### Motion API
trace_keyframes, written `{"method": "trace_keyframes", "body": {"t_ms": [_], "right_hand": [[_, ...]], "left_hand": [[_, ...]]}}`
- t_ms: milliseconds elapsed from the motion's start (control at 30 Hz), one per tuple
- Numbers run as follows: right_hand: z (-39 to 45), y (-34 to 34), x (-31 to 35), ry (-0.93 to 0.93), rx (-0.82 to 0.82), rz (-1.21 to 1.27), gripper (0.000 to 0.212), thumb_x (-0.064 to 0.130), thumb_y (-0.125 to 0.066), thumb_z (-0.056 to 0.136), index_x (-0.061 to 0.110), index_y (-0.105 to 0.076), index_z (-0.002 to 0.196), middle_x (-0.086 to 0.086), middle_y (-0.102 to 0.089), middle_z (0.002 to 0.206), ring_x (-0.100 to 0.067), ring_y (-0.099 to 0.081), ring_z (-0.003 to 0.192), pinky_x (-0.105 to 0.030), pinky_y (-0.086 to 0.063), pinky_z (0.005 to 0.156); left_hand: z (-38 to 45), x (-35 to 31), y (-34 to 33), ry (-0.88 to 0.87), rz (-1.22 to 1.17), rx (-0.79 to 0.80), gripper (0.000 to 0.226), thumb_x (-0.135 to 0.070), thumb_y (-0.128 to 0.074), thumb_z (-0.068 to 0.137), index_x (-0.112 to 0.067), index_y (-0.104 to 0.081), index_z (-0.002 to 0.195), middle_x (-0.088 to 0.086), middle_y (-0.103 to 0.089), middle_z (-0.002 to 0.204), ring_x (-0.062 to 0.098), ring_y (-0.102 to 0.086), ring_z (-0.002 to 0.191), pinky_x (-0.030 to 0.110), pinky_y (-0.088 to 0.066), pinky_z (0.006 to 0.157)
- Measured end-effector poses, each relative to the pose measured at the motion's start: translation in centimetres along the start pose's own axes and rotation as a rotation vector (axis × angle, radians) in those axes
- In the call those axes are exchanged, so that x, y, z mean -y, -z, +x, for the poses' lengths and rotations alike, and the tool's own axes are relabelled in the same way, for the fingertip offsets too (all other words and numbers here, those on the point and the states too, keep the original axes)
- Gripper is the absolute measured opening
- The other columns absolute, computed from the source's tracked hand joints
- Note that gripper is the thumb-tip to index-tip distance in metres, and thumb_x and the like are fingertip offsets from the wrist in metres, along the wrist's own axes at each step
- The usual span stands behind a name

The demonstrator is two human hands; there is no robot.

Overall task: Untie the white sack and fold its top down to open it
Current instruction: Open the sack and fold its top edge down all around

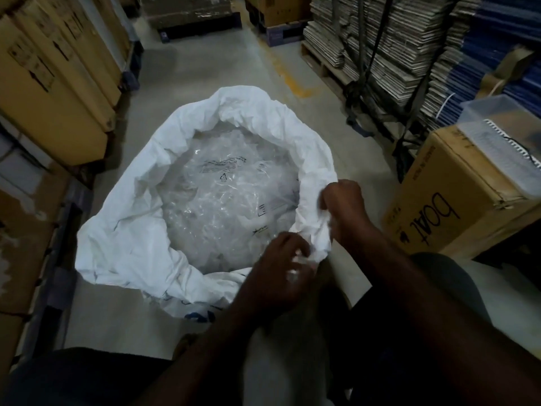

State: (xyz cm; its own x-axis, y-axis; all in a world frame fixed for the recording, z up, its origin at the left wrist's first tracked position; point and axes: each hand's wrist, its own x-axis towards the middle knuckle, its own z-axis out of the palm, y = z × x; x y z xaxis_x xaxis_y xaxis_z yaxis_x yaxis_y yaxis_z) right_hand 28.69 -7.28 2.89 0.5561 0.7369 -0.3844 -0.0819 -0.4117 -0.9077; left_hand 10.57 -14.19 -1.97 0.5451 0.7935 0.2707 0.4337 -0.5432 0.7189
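Sack [131, 230] sits on the floor straight ahead of the person, mouth wide open, rim rolled outward most of the way round, clear plastic bags [222, 197] showing inside. Both hands work the near-right stretch of rim, the part closest to the body. Right hand [344, 205] sits higher, fingers curled tight into the white fabric. Left hand [278, 266] is just below it, nearer the body, fingers bunching a crumpled fold. Hands close but apart. This bunched corner looks like the last bit to turn down.
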Motion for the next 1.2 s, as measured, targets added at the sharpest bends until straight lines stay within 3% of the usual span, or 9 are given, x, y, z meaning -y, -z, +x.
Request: {"method": "trace_keyframes", "body": {"t_ms": [133, 233, 333, 433, 533, 667, 767, 1033, 1200], "right_hand": [[1.2, 1.3, 0.3, -0.028, 0.018, 0.027, 0.018, -0.009, -0.042, 0.089, -0.005, -0.054, 0.075, -0.009, -0.047, 0.068, -0.022, -0.047, 0.066, -0.029, -0.031, 0.057], [1.2, 2.0, 0.6, -0.043, 0.19, 0.04, 0.029, -0.002, -0.043, 0.101, 0.01, -0.053, 0.077, -0.005, -0.051, 0.072, -0.02, -0.049, 0.064, -0.029, -0.04, 0.057], [1.7, 2.7, 0.6, -0.118, 0.315, 0.134, 0.023, 0.006, -0.046, 0.104, 0.016, -0.057, 0.088, -0.003, -0.059, 0.083, -0.018, -0.057, 0.071, -0.033, -0.052, 0.07], [2.5, 3.3, 0.2, -0.136, 0.295, 0.187, 0.005, 0.013, -0.058, 0.085, 0.009, -0.057, 0.087, -0.008, -0.061, 0.09, -0.024, -0.06, 0.086, -0.045, -0.053, 0.1], [2.8, 3.8, 0.3, -0.045, 0.206, -0.039, 0.012, 0.018, -0.059, 0.097, 0.006, -0.061, 0.093, -0.017, -0.064, 0.099, -0.032, -0.063, 0.098, -0.043, -0.054, 0.085], [0.9, 3.4, 0.6, 0.47, -0.023, -0.721, 0.069, 0.065, -0.073, 0.079, 0.018, -0.055, 0.126, -0.003, -0.058, 0.117, -0.025, -0.061, 0.105, -0.037, -0.051, 0.084], [0.8, 2.2, -0.4, 0.49, 0.077, -0.896, 0.059, 0.044, -0.077, 0.081, 0.012, -0.055, 0.125, -0.002, -0.062, 0.109, -0.025, -0.065, 0.103, -0.031, -0.043, 0.076], [5.9, 2.6, -0.8, -0.015, 0.074, -0.148, 0.04, -0.007, -0.071, 0.079, 0.009, -0.059, 0.113, -0.022, -0.074, 0.099, -0.024, -0.072, 0.074, -0.038, -0.064, 0.069], [4.7, 0.5, -0.4, 0.077, 0.046, -0.184, 0.061, 0.06, -0.081, 0.068, 0.015, -0.067, 0.107, -0.004, -0.077, 0.1, -0.02, -0.077, 0.086, -0.047, -0.066, 0.077]], "left_hand": [[5.5, 1.0, 3.7, -0.167, 0.295, -0.131, 0.036, -0.009, -0.06, 0.103, -0.019, -0.065, 0.137, 0.0, -0.063, 0.139, 0.022, -0.06, 0.126, 0.043, -0.053, 0.1], [11.7, 2.4, 4.5, -0.383, 0.729, 0.13, 0.087, -0.001, -0.059, 0.091, -0.037, -0.034, 0.165, -0.008, -0.032, 0.173, 0.027, -0.033, 0.158, 0.047, -0.044, 0.116], [17.0, 3.4, 4.0, -0.521, 0.886, 0.348, 0.078, -0.022, -0.062, 0.101, -0.039, -0.026, 0.167, -0.011, -0.032, 0.173, 0.024, -0.022, 0.164, 0.053, -0.024, 0.129], [20.9, 4.5, 3.2, -0.579, 0.789, 0.499, 0.051, -0.04, -0.055, 0.102, -0.025, -0.055, 0.151, -0.002, -0.061, 0.151, 0.021, -0.048, 0.15, 0.05, -0.02, 0.129], [23.1, 4.2, 2.8, -0.522, 0.623, 0.624, 0.042, -0.038, -0.045, 0.102, -0.008, -0.072, 0.115, 0.007, -0.076, 0.11, 0.031, -0.071, 0.106, 0.028, -0.038, 0.097], [26.2, 4.3, 2.5, -0.291, 0.61, 0.789, 0.031, -0.037, -0.068, 0.097, -0.012, -0.07, 0.115, 0.002, -0.076, 0.104, 0.025, -0.071, 0.096, 0.039, -0.053, 0.088], [28.5, 3.8, 2.1, -0.244, 0.714, 0.862, 0.046, -0.047, -0.086, 0.087, -0.019, -0.068, 0.118, -0.012, -0.065, 0.098, 0.014, -0.062, 0.088, 0.034, -0.053, 0.084], [32.9, 2.5, 2.6, 0.055, 0.612, 0.997, 0.049, -0.045, -0.087, 0.062, -0.038, -0.073, 0.108, -0.009, -0.071, 0.121, 0.014, -0.067, 0.11, 0.037, -0.056, 0.096], [32.5, 3.4, -0.2, 0.073, 0.522, 0.85, 0.025, -0.018, -0.085, 0.073, -0.023, -0.068, 0.091, -0.003, -0.07, 0.085, 0.016, -0.064, 0.08, 0.026, -0.044, 0.061]]}}
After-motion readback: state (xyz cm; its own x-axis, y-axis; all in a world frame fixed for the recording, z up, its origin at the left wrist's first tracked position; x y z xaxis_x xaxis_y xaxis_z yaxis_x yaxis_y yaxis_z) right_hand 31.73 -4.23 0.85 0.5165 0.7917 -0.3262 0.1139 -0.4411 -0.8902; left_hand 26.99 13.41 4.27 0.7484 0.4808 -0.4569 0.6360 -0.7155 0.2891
